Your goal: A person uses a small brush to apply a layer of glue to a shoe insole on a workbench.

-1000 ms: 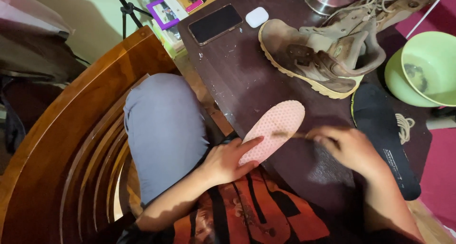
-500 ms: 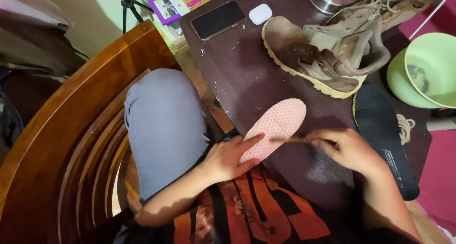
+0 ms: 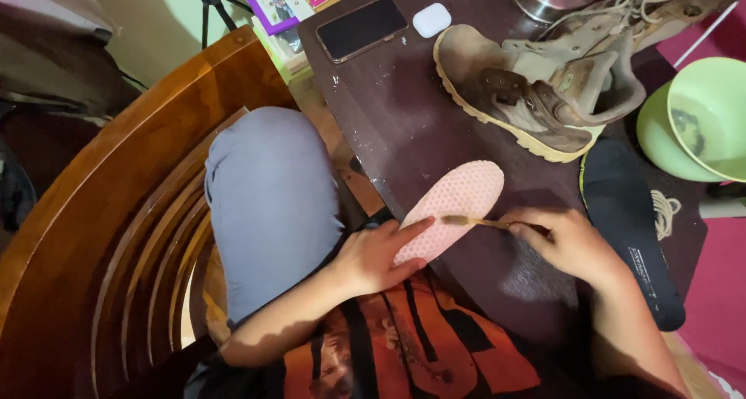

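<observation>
Here, at the far left, a curved wooden chair (image 3: 116,212) wraps around the seated person, whose knee in grey trousers (image 3: 268,205) rises beside the dark table (image 3: 404,111). The left hand (image 3: 377,255) lies flat with fingers spread, pressing down the near end of a pink insole (image 3: 451,209), which rests on the table's near edge with its dotted side up and its toe pointing away to the right. A thin brush (image 3: 482,223) lies across the insole's middle, its bristled end touching the pink surface. The right hand (image 3: 567,243) is closed around the brush handle, just beside the insole's right edge. Farther back on the table sit a black phone (image 3: 361,28) and a small white case (image 3: 431,20), near each other. A worn brown boot (image 3: 528,96) lies on its side beyond the insole, well apart from it. A black insole (image 3: 629,228) lies right of the right hand, and a green bowl (image 3: 703,119) sits at the far right.
</observation>
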